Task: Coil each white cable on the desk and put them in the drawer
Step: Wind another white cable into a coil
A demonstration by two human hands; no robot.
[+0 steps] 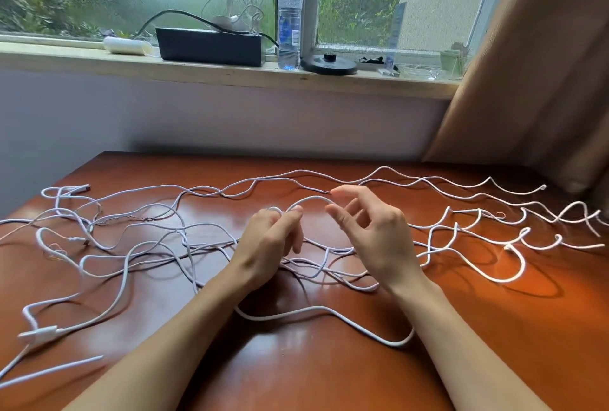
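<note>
Looked down on a glossy reddish-brown wooden desk, pushed against a pale lilac wall and streaked with daylight. Found the thin white cables uncoiled and tangled across nearly the whole desk top, thickest at the desk's middle and left, with wavy, kinked runs trailing to the desk's right edge.

Above the desk's far edge, noted a worn wooden windowsill beneath a misted window with green foliage outside. On that sill, above the desk's left half, saw a white cylinder lying on its side and a black rectangular box with more wires on top. Above the desk's middle, saw a clear plastic water bottle with a blue cap, a flat black round disc and, further right, a small green pot. At the desk's far right corner, saw a brown curtain hanging down.

Over the desk's middle, held a raised loop of cable pinched between thumb and forefinger of the left hand. Kept the right hand just beside it, fingers spread and loosely bent, gripping nothing. Rested both bare forearms across several cable strands, hiding parts of them.
</note>
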